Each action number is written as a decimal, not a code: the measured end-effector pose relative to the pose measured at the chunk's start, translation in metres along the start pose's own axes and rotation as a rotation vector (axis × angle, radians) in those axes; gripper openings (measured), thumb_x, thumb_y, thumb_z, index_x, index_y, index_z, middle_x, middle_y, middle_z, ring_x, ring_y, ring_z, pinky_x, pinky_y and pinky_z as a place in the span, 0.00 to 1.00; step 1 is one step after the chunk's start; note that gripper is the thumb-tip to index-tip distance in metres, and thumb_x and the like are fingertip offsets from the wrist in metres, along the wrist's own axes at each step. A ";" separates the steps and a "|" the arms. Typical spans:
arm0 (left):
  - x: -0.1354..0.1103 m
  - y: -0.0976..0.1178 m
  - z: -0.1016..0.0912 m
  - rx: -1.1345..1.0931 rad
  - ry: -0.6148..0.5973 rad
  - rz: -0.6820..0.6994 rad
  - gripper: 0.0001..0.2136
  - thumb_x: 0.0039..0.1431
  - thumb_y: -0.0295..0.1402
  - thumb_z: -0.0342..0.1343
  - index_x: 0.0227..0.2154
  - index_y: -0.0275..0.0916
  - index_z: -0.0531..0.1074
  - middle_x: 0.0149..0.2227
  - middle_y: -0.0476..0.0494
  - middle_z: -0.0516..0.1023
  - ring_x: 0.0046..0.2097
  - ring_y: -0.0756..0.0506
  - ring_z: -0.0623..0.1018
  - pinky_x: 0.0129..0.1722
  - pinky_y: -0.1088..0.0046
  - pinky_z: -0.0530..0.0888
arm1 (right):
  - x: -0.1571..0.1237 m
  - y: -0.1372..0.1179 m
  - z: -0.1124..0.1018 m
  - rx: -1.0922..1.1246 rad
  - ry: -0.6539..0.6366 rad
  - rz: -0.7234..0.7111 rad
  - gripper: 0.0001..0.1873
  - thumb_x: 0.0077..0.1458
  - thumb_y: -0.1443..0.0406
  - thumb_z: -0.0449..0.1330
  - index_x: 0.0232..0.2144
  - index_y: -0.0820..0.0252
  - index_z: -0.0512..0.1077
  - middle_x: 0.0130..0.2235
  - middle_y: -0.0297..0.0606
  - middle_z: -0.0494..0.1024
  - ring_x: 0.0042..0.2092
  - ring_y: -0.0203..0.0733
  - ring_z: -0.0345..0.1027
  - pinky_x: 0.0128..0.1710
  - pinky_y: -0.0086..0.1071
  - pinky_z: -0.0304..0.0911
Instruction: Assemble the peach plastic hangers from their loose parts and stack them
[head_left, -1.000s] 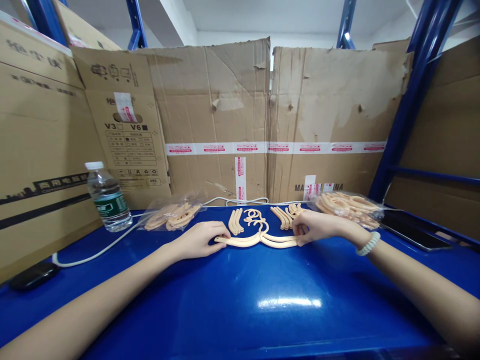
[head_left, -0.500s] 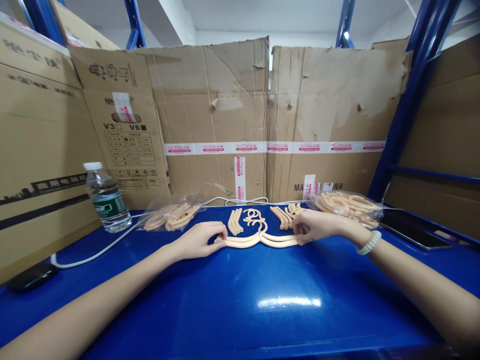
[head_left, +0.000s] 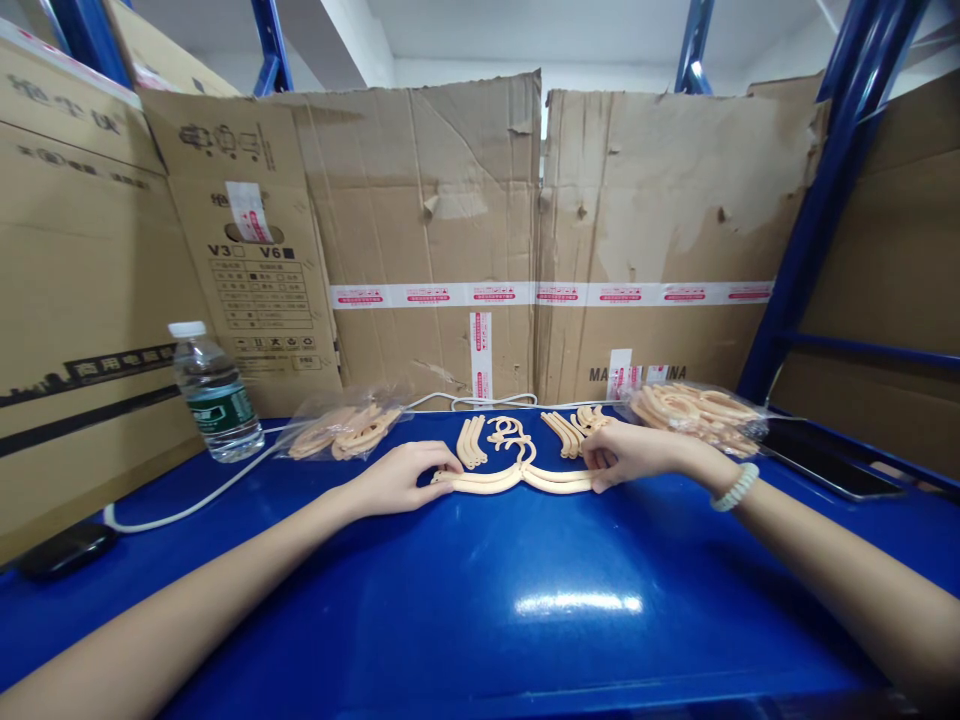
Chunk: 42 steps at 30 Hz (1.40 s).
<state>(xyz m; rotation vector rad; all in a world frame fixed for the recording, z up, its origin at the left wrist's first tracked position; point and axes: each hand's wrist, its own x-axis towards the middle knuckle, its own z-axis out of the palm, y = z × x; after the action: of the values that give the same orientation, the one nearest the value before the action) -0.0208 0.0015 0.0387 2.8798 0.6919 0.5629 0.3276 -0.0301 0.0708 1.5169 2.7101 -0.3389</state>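
Note:
Two pairs of curved beige strips lie in front of me, the left pair and the right pair, their inner ends meeting in the middle. My left hand pinches the outer end of the left pair between thumb and fingers. At the opposite outer end, my right hand is closed on the right pair, its fingertips partly hidden. Behind the join stand out curled beige pieces. A row of beige strips lies to their left, and another row to their right, partly behind my right hand.
Clear bags of beige pieces lie at left and right on the blue surface. A water bottle, a black object and a white cable are leftward; a phone is rightward. Cardboard stands behind.
My left hand's fingertips have shifted slightly right along the left strips. My right hand stays almost where it was, at the right pair's outer end.

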 end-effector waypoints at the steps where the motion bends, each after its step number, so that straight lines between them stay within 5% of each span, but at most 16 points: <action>1: 0.000 0.000 0.000 0.000 0.001 -0.002 0.08 0.63 0.34 0.52 0.42 0.39 0.73 0.39 0.43 0.77 0.41 0.44 0.76 0.41 0.69 0.70 | 0.000 0.000 0.000 0.000 0.002 0.001 0.08 0.46 0.62 0.65 0.27 0.63 0.75 0.27 0.36 0.78 0.28 0.37 0.68 0.26 0.27 0.55; 15: -0.001 -0.005 0.007 0.025 0.130 -0.066 0.08 0.59 0.33 0.54 0.41 0.39 0.72 0.39 0.45 0.76 0.38 0.45 0.76 0.40 0.69 0.71 | -0.005 0.008 -0.008 -0.007 0.017 0.018 0.07 0.53 0.66 0.56 0.30 0.63 0.73 0.32 0.39 0.77 0.33 0.39 0.68 0.31 0.29 0.60; 21: -0.002 -0.017 0.015 0.082 0.255 -0.091 0.08 0.62 0.29 0.48 0.41 0.39 0.71 0.41 0.43 0.76 0.41 0.44 0.76 0.43 0.65 0.72 | -0.006 0.009 -0.007 -0.088 0.027 0.107 0.05 0.42 0.74 0.55 0.21 0.61 0.67 0.23 0.33 0.69 0.25 0.35 0.58 0.23 0.28 0.51; 32: -0.001 -0.022 0.021 0.056 0.236 -0.036 0.13 0.65 0.23 0.43 0.43 0.40 0.72 0.42 0.42 0.75 0.45 0.44 0.74 0.47 0.65 0.71 | -0.005 0.013 -0.007 -0.163 0.118 0.124 0.11 0.39 0.75 0.53 0.16 0.58 0.55 0.19 0.28 0.57 0.23 0.33 0.50 0.24 0.30 0.44; 42: -0.001 -0.034 0.027 0.055 0.202 0.018 0.17 0.64 0.21 0.42 0.49 0.40 0.70 0.49 0.41 0.75 0.52 0.44 0.71 0.53 0.60 0.69 | -0.007 0.029 -0.012 -0.122 0.142 0.171 0.07 0.44 0.69 0.56 0.16 0.61 0.66 0.19 0.34 0.69 0.23 0.36 0.61 0.22 0.29 0.50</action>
<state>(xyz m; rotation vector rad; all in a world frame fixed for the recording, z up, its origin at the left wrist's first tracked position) -0.0249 0.0298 0.0063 2.9087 0.7198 0.8598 0.3570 -0.0195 0.0782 1.7834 2.6194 -0.0618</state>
